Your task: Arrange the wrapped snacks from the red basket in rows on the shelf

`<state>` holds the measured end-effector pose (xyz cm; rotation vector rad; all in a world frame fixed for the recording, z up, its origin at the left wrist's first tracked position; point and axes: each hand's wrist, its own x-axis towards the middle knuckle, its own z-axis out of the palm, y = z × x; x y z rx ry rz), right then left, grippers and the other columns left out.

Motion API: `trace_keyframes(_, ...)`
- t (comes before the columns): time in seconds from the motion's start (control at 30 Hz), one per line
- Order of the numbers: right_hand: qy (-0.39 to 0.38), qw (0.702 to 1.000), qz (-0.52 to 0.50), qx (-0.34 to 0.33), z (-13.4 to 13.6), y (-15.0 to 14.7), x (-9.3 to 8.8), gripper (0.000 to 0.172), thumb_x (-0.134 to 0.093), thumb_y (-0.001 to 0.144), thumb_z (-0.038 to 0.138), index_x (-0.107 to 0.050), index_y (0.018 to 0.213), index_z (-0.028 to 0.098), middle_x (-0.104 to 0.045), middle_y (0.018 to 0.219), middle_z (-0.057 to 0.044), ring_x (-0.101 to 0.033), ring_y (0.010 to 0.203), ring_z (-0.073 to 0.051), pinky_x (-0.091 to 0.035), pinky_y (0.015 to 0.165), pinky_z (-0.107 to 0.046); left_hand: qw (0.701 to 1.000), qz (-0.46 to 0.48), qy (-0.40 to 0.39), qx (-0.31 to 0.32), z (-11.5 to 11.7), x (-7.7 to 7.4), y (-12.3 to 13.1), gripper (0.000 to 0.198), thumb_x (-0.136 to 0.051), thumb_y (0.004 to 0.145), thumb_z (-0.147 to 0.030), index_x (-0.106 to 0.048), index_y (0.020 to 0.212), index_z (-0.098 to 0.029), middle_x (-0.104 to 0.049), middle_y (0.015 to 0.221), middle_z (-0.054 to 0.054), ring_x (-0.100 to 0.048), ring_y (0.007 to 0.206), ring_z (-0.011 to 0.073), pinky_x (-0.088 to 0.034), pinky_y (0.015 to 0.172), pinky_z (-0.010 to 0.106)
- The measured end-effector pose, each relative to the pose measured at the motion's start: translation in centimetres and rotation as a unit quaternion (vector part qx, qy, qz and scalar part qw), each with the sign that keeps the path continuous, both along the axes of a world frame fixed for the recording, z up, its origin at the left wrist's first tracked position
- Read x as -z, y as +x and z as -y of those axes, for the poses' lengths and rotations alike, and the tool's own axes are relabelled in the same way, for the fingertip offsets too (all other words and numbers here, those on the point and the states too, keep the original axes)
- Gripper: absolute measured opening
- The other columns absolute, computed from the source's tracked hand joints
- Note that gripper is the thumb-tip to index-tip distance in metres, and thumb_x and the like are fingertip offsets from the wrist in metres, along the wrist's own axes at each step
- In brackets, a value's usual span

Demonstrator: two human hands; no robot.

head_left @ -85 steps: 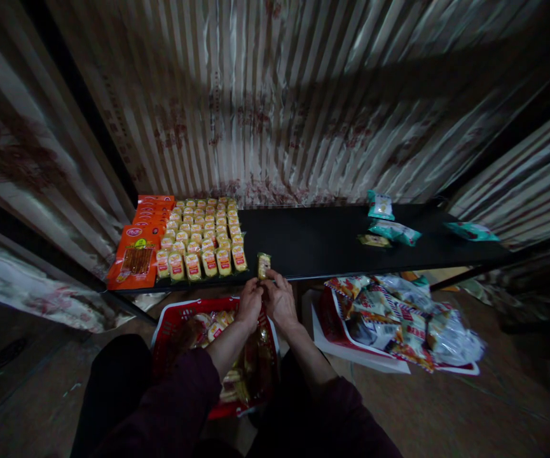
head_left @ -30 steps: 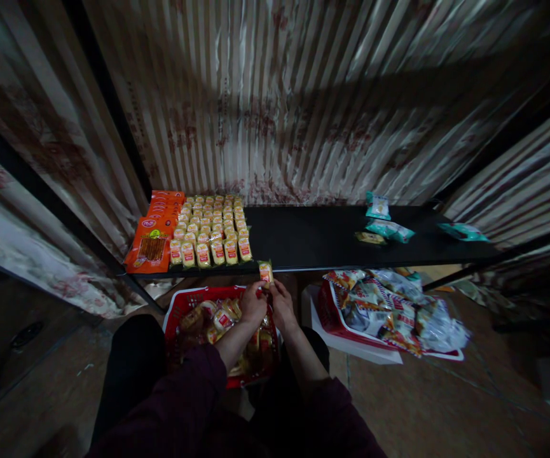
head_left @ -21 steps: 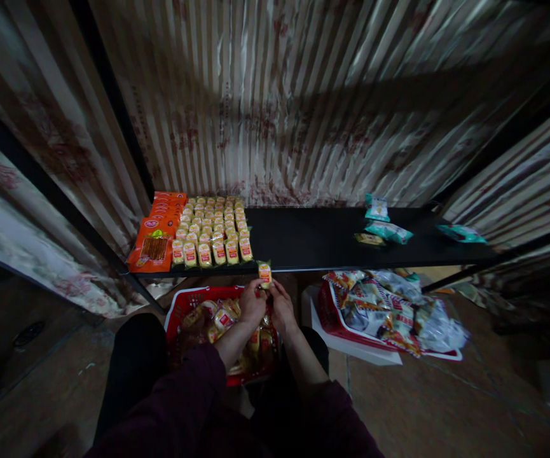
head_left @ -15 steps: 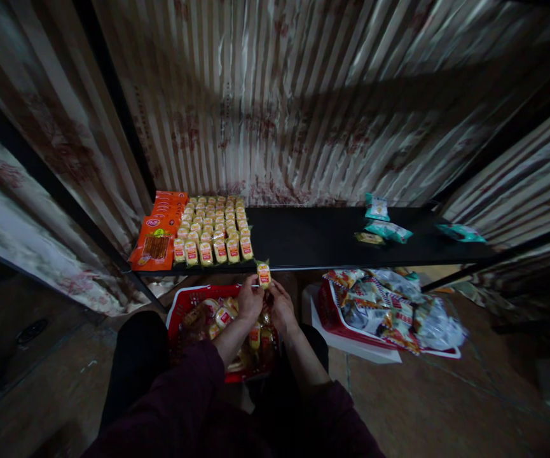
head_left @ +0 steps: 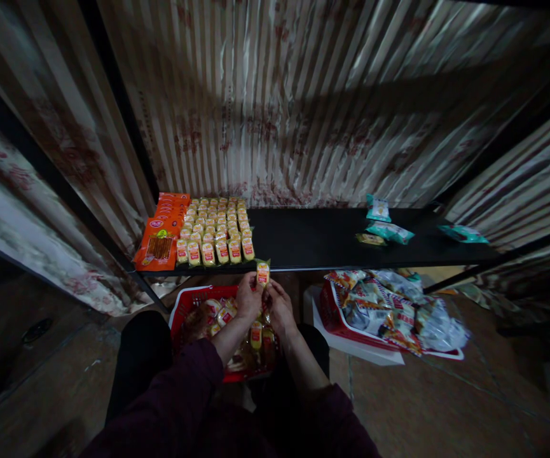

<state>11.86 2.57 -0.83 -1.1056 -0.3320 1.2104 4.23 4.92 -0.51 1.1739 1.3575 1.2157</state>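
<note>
Both my hands hold one small yellow wrapped snack cake (head_left: 263, 272) with a red label, upright just off the shelf's front edge. My left hand (head_left: 249, 298) pinches it from the left, and my right hand (head_left: 280, 306) grips its lower right side. Below them a red basket (head_left: 184, 298) contains several more wrapped cakes (head_left: 227, 316), partly hidden by my forearms. On the black shelf (head_left: 308, 238), rows of the same cakes (head_left: 215, 229) stand packed together at the left, their red labels facing me.
Orange snack packets (head_left: 160, 242) overlap at the shelf's left end. Teal packets (head_left: 389, 231) and a small yellowish packet (head_left: 370, 239) lie toward the right. A second red basket (head_left: 332, 315) with assorted bagged snacks stands below. Dark posts (head_left: 119, 95) and a striped curtain (head_left: 275, 95) border the shelf.
The view has shifted very slightly. My hands stay around the same cake, which remains almost in place before the shelf edge.
</note>
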Motion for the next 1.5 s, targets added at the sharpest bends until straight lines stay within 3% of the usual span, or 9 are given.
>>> trace_keyframes(0.47, 0.021, 0.999, 0.032, 0.000, -0.3, 0.6, 0.5, 0.036, -0.082, 0.052, 0.035, -0.071, 0.083, 0.020, -0.062, 0.059, 0.005, -0.048, 0.052, -0.008, -0.038, 0.052, -0.021, 0.999, -0.029, -0.006, 0.011, 0.1, -0.6, 0.7, 0.021, -0.052, 0.081, -0.010, -0.057, 0.100, -0.017, -0.066, 0.098, 0.006, -0.061, 0.089, 0.0142, -0.047, 0.085, 0.029)
trace_keyframes(0.87, 0.003, 0.991, 0.130, 0.012, -2.0, 2.6, 2.1, 0.046, -0.073, 0.058, 0.041, -0.071, 0.099, 0.018, -0.073, 0.087, -0.003, -0.058, 0.064, -0.013, -0.048, 0.064, -0.027, 0.999, -0.033, 0.025, 0.008, -1.0, 0.0, 1.8, 0.022, -0.051, 0.079, -0.008, -0.060, 0.096, -0.018, -0.067, 0.096, 0.005, -0.062, 0.087, 0.0137, -0.048, 0.086, 0.030)
trace_keyframes(1.3, 0.008, 0.998, 0.069, -0.003, -3.1, 2.9, 1.2, 0.042, -0.076, 0.059, 0.040, -0.070, 0.096, 0.020, -0.072, 0.082, -0.001, -0.062, 0.068, -0.013, -0.049, 0.066, -0.025, 0.998, -0.014, 0.055, -0.003, -2.8, 0.5, 2.6, 0.022, -0.054, 0.076, -0.008, -0.062, 0.095, -0.018, -0.065, 0.095, 0.005, -0.061, 0.085, 0.0136, -0.049, 0.084, 0.029)
trace_keyframes(1.5, 0.022, 0.995, 0.096, -0.005, -3.8, 3.6, 1.3, 0.044, -0.076, 0.059, 0.041, -0.071, 0.097, 0.019, -0.073, 0.090, -0.004, -0.064, 0.075, -0.016, -0.050, 0.070, -0.027, 0.999, -0.009, 0.045, 0.006, -3.4, 0.7, 3.3, 0.021, -0.054, 0.077, -0.010, -0.062, 0.095, -0.018, -0.065, 0.095, 0.005, -0.060, 0.083, 0.0134, -0.049, 0.081, 0.028)
